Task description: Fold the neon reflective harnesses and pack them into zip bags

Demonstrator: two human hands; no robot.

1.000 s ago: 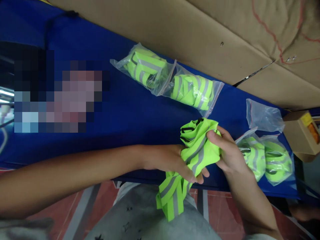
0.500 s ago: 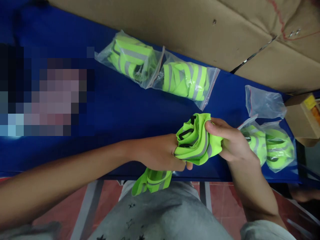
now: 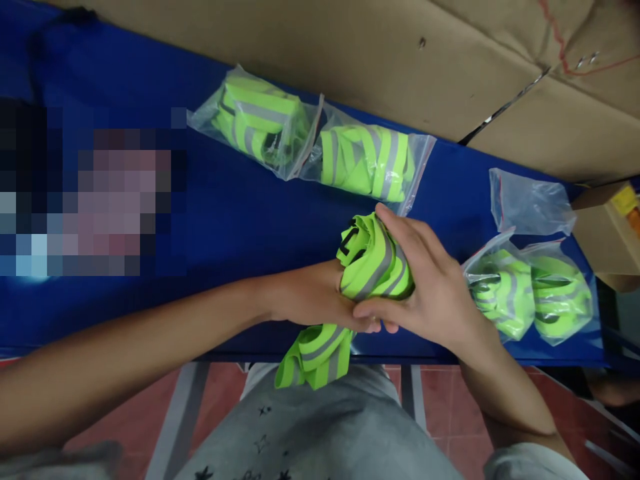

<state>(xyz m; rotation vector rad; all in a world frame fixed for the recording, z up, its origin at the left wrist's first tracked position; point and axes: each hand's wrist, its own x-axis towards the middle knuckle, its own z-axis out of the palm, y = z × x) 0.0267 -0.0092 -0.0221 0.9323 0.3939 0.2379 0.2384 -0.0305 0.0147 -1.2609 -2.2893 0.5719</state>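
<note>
A bundle of neon-yellow reflective strap (image 3: pixel 373 260) with grey stripes and black buckles is bunched between my two hands above the front of the table. My left hand (image 3: pixel 315 297) grips it from the left and below, its fingers mostly hidden behind the roll. From the right, my right hand (image 3: pixel 430 287) wraps the bundle, thumb low at the front and fingers over the far side. Below my left hand a loose end of the strap (image 3: pixel 320 357) hangs past the table's front edge.
On the blue table (image 3: pixel 235 220), two clear bags of strap (image 3: pixel 260 120) lie at the back. Two more filled bags (image 3: pixel 560 293) sit at right, near a flat clear bag (image 3: pixel 533 203) and a cardboard box (image 3: pixel 605 233). Large cardboard (image 3: pixel 350 53) borders the back. A pixelated patch covers the left.
My right hand has shifted left and closed around the bundle, which it held by its right edge before. The bundle has turned slightly and become more compact.
</note>
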